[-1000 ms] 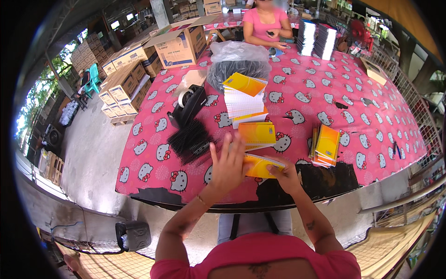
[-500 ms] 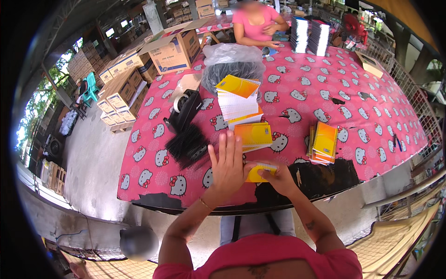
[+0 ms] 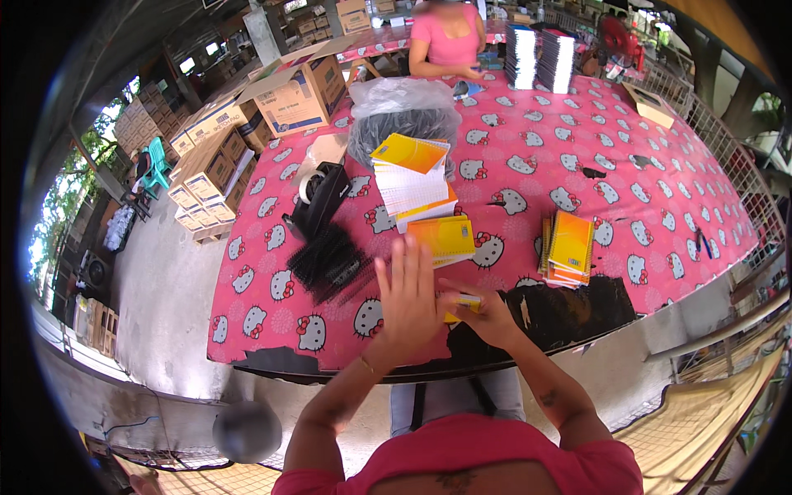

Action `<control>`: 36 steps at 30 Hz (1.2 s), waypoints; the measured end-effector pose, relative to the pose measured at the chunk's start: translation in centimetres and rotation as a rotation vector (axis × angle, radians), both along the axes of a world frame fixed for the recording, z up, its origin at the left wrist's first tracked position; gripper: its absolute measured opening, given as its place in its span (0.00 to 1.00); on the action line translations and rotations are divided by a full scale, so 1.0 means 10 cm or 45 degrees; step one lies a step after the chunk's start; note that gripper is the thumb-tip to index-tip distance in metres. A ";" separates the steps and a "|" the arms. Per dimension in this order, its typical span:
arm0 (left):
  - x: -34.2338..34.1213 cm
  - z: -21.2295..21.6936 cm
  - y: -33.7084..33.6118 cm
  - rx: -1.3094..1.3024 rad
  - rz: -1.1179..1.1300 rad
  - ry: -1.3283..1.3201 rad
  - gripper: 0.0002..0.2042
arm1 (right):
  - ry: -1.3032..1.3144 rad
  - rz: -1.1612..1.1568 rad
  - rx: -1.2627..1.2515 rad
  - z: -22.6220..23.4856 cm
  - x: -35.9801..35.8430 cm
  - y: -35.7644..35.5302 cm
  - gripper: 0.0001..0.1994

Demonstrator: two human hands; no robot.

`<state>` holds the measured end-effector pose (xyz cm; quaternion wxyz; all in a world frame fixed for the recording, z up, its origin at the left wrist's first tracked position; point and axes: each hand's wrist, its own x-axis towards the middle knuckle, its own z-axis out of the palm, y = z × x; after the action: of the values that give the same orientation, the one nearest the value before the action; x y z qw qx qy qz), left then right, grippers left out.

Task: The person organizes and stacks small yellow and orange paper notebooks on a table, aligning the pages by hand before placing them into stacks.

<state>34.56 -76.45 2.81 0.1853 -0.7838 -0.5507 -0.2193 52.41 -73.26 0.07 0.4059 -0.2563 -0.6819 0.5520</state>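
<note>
A small yellow notebook (image 3: pixel 464 304) is at the table's near edge, partly covered by my fingers. My right hand (image 3: pixel 488 320) grips it, thumb over its cover. Against its left side stands my left hand (image 3: pixel 407 299), open, with fingers stretched out straight. Just beyond my hands lies a short pile of yellow notebooks (image 3: pixel 445 235). Behind it is a fanned stack of white sheets (image 3: pixel 410 191) topped by a yellow-orange cover (image 3: pixel 410 152). Black spiral binding coils (image 3: pixel 330 262) lie to the left of my left hand. A stack of spiral-bound yellow-orange notebooks (image 3: pixel 571 244) stands to the right.
A black tape dispenser (image 3: pixel 320 198) and a plastic bag of dark material (image 3: pixel 400 124) are beyond the coils. A person in pink (image 3: pixel 448 41) works across the table (image 3: pixel 528 165), near tall notebook stacks (image 3: pixel 520 58). Cardboard boxes (image 3: pixel 299 97) stand left; a pen-like tool (image 3: pixel 703 243) lies right.
The notebook in my right hand has tilted and shows less of its cover. My left hand has shifted slightly right against it. The view has shifted a little.
</note>
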 end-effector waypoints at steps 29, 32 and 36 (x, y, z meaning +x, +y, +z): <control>0.07 -0.26 0.09 -0.117 -0.378 -0.404 0.13 | -0.352 -0.006 0.093 -0.38 0.12 0.26 0.14; 0.13 -0.08 0.05 -0.085 -0.325 -0.510 0.09 | -0.430 -0.040 0.219 -0.13 0.19 0.21 0.15; 0.05 -0.20 0.07 -0.149 -0.374 -0.430 0.08 | -0.298 0.016 0.019 -0.02 0.45 0.25 0.13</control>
<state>35.02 -75.72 0.82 0.0109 -0.8171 -0.4658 -0.3395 56.88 -70.73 -0.10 0.3219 -0.3115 -0.7304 0.5157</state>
